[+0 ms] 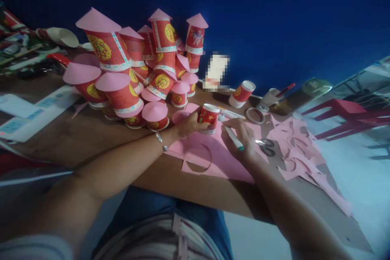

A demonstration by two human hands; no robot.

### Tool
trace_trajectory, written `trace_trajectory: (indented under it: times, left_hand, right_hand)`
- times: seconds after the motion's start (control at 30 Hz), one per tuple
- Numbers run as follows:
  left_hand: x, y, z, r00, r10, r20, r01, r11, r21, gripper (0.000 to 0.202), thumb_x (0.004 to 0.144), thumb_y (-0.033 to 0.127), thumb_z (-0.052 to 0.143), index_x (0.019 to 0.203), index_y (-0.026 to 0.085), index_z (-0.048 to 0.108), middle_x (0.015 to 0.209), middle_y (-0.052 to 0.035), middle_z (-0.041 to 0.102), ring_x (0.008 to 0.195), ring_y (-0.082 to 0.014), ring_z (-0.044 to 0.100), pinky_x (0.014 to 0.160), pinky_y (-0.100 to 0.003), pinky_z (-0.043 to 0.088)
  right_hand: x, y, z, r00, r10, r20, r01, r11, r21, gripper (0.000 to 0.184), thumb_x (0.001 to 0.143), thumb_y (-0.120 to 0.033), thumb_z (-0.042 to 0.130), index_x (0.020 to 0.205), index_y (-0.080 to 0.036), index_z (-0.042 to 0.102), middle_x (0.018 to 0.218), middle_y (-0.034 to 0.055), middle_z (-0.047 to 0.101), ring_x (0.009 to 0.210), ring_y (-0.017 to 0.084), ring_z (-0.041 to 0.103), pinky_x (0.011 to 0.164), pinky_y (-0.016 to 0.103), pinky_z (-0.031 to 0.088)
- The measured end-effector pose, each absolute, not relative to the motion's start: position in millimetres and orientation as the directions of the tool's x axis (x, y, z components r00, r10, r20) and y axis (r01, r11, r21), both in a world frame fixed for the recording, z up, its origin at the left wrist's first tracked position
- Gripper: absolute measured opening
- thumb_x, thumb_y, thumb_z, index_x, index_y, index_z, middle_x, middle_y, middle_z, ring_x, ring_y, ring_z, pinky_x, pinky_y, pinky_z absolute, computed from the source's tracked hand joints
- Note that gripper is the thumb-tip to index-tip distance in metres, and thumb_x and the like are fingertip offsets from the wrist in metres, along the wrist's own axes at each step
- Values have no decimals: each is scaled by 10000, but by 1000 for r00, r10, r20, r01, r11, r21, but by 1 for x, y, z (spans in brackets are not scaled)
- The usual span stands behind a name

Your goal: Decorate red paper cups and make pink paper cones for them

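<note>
My left hand (188, 125) is closed round a small red paper cup (209, 116) that stands upside down on a pink paper sheet (225, 158). My right hand (240, 140) grips a white marker with a green end (234, 138), its tip close to the cup's base. A circle is cut or drawn in the pink sheet (198, 157) just in front of my left wrist. Scissors (267, 147) lie on the paper right of my right hand.
A heap of red cups with pink cone lids (137, 73) fills the table's far left. Another red cup (242, 93), a tape roll (254, 115) and pink paper scraps (300, 150) lie to the right. White devices (33, 113) sit at left. A red chair (350, 113) stands beyond the table's right edge.
</note>
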State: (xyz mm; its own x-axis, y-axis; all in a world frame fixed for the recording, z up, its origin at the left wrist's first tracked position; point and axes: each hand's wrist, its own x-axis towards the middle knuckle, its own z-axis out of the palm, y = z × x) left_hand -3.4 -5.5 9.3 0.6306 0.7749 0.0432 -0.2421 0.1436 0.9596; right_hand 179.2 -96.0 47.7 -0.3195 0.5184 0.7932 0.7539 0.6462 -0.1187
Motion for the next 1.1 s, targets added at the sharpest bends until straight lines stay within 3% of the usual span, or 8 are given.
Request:
trace_trajectory:
  times: [0.37, 0.6, 0.73, 0.83, 1.1]
  left_hand:
    - [-4, -4, 6, 645, 763, 37, -279, 189, 941, 615, 648, 306, 889, 1147, 176, 554, 1047, -60, 683, 966, -216, 659, 927, -428, 521]
    - [-3, -4, 8, 644, 765, 29, -260, 183, 948, 684, 616, 286, 903, 1168, 180, 513, 1050, -58, 678, 883, -176, 656, 807, -338, 536]
    - [-2, -7, 14, 642, 766, 28, -226, 154, 962, 648, 639, 288, 890, 1149, 177, 506, 990, -31, 660, 816, -148, 636, 735, -301, 521]
    - [-3, -8, 16, 648, 761, 32, -195, 125, 973, 686, 607, 315, 912, 1148, 174, 513, 931, -11, 644, 781, -133, 607, 694, -272, 498]
    - [-4, -8, 11, 624, 781, 37, -97, 30, 995, 685, 664, 366, 872, 1224, 180, 524, 1059, -67, 678, 890, -177, 631, 750, -306, 512]
  right_hand:
    - [177, -98, 50, -192, 551, 812, 765, 602, -228, 95, 936, -142, 599, 972, -214, 650, 844, 42, 746, 738, 181, 720, 668, 316, 583]
    - [169, -104, 49, -75, 693, 717, 713, 540, -447, 124, 950, -231, 632, 1068, -201, 657, 861, 46, 784, 742, 182, 751, 667, 308, 598]
    - [166, -104, 45, -74, 638, 767, 810, 487, -327, 66, 954, -231, 649, 1006, -203, 678, 820, 39, 795, 692, 175, 756, 616, 273, 586]
    - [167, -105, 47, -155, 546, 823, 815, 542, -205, 68, 931, -229, 707, 983, -201, 674, 819, 44, 795, 676, 177, 758, 594, 264, 582]
    - [169, -105, 55, -343, 449, 825, 736, 674, -60, 193, 885, -86, 700, 1015, -187, 600, 805, 52, 749, 697, 166, 733, 612, 260, 586]
